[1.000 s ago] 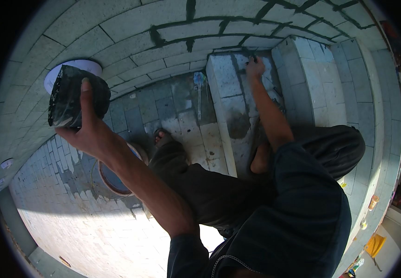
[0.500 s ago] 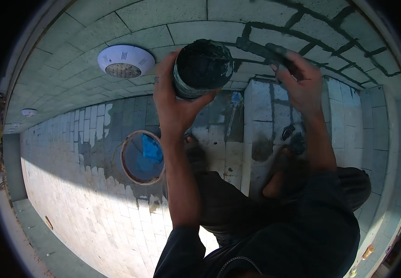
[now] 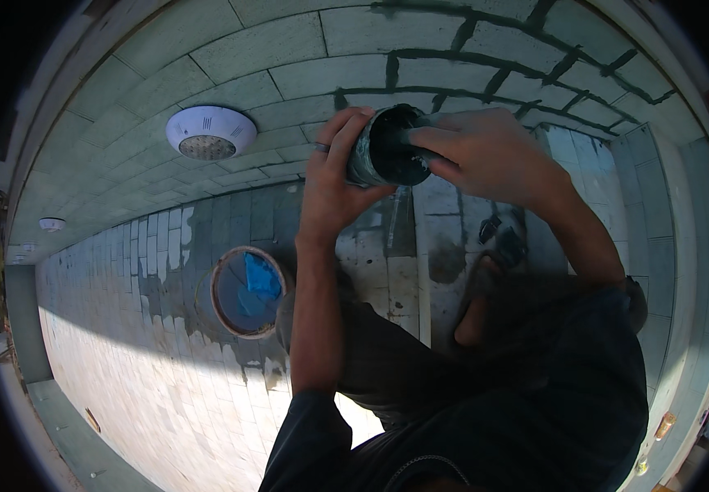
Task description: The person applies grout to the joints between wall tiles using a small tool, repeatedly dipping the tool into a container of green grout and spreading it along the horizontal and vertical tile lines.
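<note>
My left hand [image 3: 334, 184] is wrapped round a round, dark-smeared pot [image 3: 363, 160], tilted with its mouth toward the right. Dark green-grey paste coats the inside of its rim. The fingers of my right hand [image 3: 494, 156] are closed at the mouth of the pot and reach partly inside. They grip a dark, paste-covered spatula-like tool, now mostly hidden by the hand and the pot. Just beyond both hands rises a pale green tiled wall [image 3: 305, 78], and several of its joints [image 3: 445, 57] to the right are filled with dark paste.
A round bucket [image 3: 218, 307] of cloudy water stands at my left, with a blue cloth or sponge [image 3: 262, 277] in it. White round lamps [image 3: 211, 133] stick out from the wall. My bare foot [image 3: 473, 320] rests on a tiled step, near dark scraps [image 3: 490, 230].
My right hand has moved left from the wall joints to the pot's mouth, taking the tool into it. My left hand has brought the pot slightly right and lower and tilted it.
</note>
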The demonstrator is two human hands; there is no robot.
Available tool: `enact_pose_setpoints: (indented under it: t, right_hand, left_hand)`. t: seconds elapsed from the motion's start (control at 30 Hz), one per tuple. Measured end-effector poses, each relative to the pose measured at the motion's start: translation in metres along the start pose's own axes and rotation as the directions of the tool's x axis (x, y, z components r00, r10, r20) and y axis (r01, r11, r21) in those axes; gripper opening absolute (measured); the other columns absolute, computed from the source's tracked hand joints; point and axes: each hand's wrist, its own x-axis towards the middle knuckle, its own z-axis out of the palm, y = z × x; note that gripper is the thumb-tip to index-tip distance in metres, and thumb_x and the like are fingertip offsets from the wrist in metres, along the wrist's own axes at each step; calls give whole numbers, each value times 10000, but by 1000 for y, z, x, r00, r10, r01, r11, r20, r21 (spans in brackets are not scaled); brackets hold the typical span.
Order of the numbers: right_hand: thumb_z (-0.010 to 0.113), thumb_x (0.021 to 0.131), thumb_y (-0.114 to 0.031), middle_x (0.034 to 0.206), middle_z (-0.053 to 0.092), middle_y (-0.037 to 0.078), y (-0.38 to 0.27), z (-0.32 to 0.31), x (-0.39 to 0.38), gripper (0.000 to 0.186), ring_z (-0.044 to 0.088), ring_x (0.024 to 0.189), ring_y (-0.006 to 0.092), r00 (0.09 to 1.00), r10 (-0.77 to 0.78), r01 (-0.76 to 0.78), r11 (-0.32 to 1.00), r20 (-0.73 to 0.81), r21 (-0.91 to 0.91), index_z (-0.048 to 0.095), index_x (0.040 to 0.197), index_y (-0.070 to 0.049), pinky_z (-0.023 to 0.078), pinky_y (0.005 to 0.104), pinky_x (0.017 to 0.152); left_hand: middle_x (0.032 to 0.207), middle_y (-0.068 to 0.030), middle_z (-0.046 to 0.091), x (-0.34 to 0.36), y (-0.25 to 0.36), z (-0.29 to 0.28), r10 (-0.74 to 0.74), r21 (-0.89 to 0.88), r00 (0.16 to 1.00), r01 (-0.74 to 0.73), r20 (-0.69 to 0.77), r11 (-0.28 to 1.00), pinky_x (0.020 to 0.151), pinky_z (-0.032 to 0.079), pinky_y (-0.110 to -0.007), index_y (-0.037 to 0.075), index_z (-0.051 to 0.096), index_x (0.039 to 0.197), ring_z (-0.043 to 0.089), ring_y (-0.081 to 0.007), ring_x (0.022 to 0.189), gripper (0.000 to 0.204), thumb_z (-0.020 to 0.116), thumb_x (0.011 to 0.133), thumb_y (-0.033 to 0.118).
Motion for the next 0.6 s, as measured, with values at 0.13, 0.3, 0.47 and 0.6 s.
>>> enact_pose_setpoints:
  t: [0.13,0.3,0.47,0.6]
  right_hand:
    - [667,840,-184,842,664,107,-2,-5,-5,201,666,783,293,996,21,-14,996,82,-83,659,1028,-113,514,408,675]
    - [682,820,-197,831,672,113,-1,-10,-11,164,664,780,300,962,61,-32,993,267,-109,683,943,-88,523,415,701]
    - [705,799,-202,800,667,107,12,-17,-21,249,650,803,304,957,22,-38,998,290,48,685,1023,-96,496,427,752]
    - [678,790,-161,765,651,108,23,-16,-25,250,601,692,264,961,50,-108,973,272,204,699,1021,-69,478,373,681]
  left_hand:
    - [1324,-123,550,-2,4,11,-27,-10,998,27,52,1000,993,473,-415,94,527,1318,548,-342,1211,885,868,503,44]
    - [1344,-116,531,-4,7,23,-39,0,993,40,112,999,991,479,-415,112,518,1328,546,-338,1218,895,864,507,34]
    - [1324,-86,532,-3,12,34,-56,-14,983,59,178,998,991,475,-419,124,527,1317,521,-327,1226,889,860,498,29]
    - [1313,-70,538,-4,14,39,-51,-20,982,56,183,998,993,470,-422,137,534,1308,512,-321,1227,882,862,496,33]
